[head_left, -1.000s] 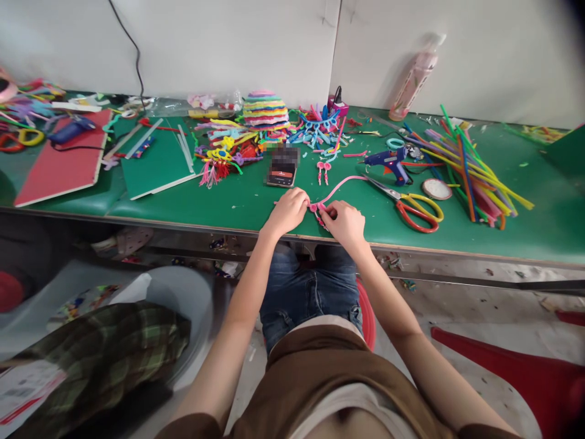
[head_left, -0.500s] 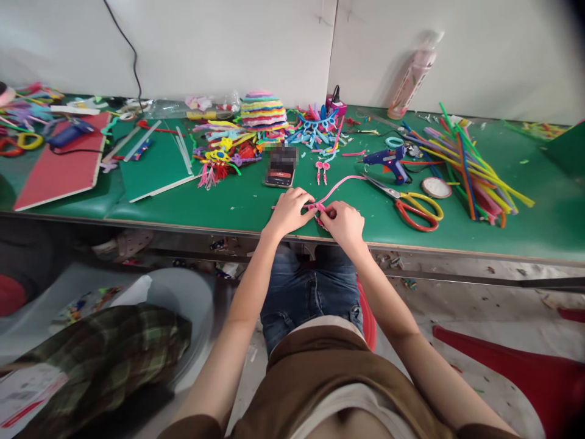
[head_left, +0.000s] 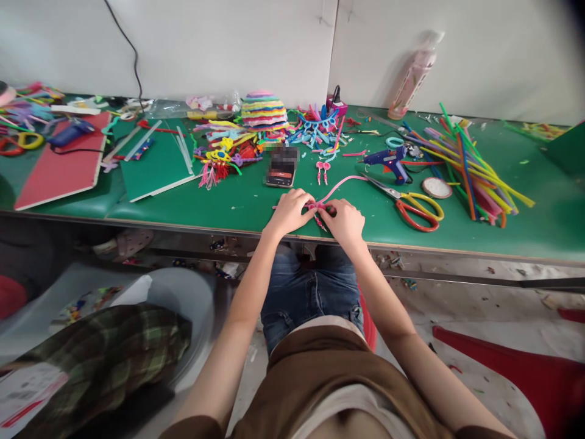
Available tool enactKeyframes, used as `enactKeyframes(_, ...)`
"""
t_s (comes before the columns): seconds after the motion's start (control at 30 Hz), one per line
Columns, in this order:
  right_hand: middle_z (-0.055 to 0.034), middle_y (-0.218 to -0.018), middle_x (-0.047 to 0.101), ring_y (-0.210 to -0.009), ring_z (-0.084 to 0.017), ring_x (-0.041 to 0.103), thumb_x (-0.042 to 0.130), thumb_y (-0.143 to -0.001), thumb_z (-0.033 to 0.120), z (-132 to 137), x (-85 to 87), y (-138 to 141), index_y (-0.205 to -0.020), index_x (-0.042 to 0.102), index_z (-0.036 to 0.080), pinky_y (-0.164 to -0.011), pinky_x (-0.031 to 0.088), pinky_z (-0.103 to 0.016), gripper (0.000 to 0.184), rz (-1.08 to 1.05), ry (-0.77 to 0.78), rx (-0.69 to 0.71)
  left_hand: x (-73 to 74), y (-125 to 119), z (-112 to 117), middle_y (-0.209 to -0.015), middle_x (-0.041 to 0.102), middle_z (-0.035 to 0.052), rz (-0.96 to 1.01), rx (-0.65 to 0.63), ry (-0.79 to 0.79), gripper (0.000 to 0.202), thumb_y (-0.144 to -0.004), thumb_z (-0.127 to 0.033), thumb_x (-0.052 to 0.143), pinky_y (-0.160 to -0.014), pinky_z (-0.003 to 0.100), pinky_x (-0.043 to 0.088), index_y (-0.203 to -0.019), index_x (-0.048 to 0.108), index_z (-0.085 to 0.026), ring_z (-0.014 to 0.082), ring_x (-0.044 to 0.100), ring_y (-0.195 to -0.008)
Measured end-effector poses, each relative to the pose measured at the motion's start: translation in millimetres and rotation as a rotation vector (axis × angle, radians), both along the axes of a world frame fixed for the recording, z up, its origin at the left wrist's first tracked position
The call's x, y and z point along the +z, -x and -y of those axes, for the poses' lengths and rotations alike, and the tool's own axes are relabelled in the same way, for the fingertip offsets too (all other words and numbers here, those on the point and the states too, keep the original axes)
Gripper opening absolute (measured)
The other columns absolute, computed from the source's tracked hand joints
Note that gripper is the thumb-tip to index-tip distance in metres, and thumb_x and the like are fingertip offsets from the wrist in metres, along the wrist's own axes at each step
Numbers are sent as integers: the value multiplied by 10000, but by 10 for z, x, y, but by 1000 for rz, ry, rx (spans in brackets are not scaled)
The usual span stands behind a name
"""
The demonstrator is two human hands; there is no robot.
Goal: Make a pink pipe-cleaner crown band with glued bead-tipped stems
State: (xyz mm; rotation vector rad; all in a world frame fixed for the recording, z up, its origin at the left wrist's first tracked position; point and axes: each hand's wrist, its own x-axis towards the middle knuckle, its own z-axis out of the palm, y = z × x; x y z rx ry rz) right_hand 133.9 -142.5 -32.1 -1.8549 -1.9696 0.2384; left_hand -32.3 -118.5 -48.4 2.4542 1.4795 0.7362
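My left hand (head_left: 293, 210) and my right hand (head_left: 345, 221) meet near the table's front edge, both pinching a pink pipe cleaner (head_left: 340, 181). Its long free end curves up and right toward the scissors' tips. Between my fingertips the pink piece is bunched, partly hidden by the fingers, and a short twisted pink end (head_left: 320, 224) hangs below them. Just above lie two small finished pink pipe-cleaner pieces (head_left: 322, 171). Orange-and-yellow-handled scissors (head_left: 414, 207) rest to the right of my right hand.
A phone (head_left: 280, 167) lies behind my left hand. To the right are a blue glue gun (head_left: 388, 161), a round white-topped container (head_left: 436, 187) and a pile of coloured pipe cleaners (head_left: 475, 171). A striped hat-like piece (head_left: 262, 111), a green board (head_left: 158, 164) and a bottle (head_left: 414, 76) stand farther off.
My right fingertips have shifted slightly up and closer to the left ones. The twisted pink end below them now shows more fully. Other things on the table stay put.
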Motion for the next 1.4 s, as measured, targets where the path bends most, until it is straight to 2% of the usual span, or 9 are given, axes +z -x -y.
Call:
enactKeyframes(0.23, -35, -985, 668, -787, -169, 630, 517, -891, 426, 39, -7, 27, -1081, 663, 286, -590, 387, -245, 277, 36, -28, 0, 17, -5, 9, -994, 610, 63, -7, 1, 14, 168, -881, -309, 555, -859, 376, 401, -1001, 614, -208, 237, 544, -1008)
enactKeyframes(0.4, -41, -958, 681, -817, -181, 637, 517, -894, 404, 18, 1, 41, -986, 700, 268, -609, 401, -251, 246, 44, -8, 10, 12, -4, 2, -1001, 610, 62, -13, -1, 16, 165, -884, -308, 548, -861, 379, 397, -1000, 616, -212, 237, 546, -1011)
enactKeyframes(0.7, -12, -846, 717, -792, -186, 641, 627, -799, 382, -121, 125, 33, -896, 715, 262, -660, 446, -273, 177, -83, 159, -1, 8, 6, -16, -1004, 613, 61, -9, -13, 30, 185, -883, -315, 550, -854, 377, 395, -1018, 623, -212, 237, 550, -1017)
enactKeyframes(0.97, -3, -852, 718, -793, -178, 643, 617, -816, 355, -124, 109, 36, -905, 710, 264, -656, 448, -275, 158, -94, 137, 15, 0, 13, -40, -1004, 612, 57, 1, -15, 46, 196, -877, -323, 560, -858, 376, 394, -1025, 628, -215, 237, 558, -1020)
enactKeyframes(1.4, -6, -903, 721, -833, -183, 644, 622, -822, 344, -126, 83, 22, -918, 701, 254, -689, 465, -278, 153, -84, 145, 22, 90, -38, -59, -1020, 617, 49, -26, 22, 161, 197, -855, -314, 565, -875, 386, 379, -1025, 613, -227, 245, 554, -1039)
